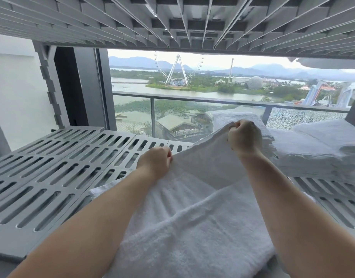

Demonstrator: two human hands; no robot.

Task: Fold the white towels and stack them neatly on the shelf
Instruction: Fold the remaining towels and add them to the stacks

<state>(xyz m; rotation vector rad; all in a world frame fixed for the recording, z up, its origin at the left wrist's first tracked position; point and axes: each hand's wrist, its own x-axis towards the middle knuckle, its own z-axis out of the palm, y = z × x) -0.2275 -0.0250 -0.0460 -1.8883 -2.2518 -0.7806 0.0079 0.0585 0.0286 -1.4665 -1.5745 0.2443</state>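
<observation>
Plain white towel (192, 227) crossed by a ribbed band; white folded stack (313, 155); grey shelf (104, 157) patterned with rows of oblong slots

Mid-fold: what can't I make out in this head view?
Head view, left hand and right hand: fingertips, hidden by knuckles and the towel's lifted edge.
Head view, towel: near end cut off by the bottom edge.
Head view, folded stack: right side cut off by the right edge; layer count blurred.
</observation>
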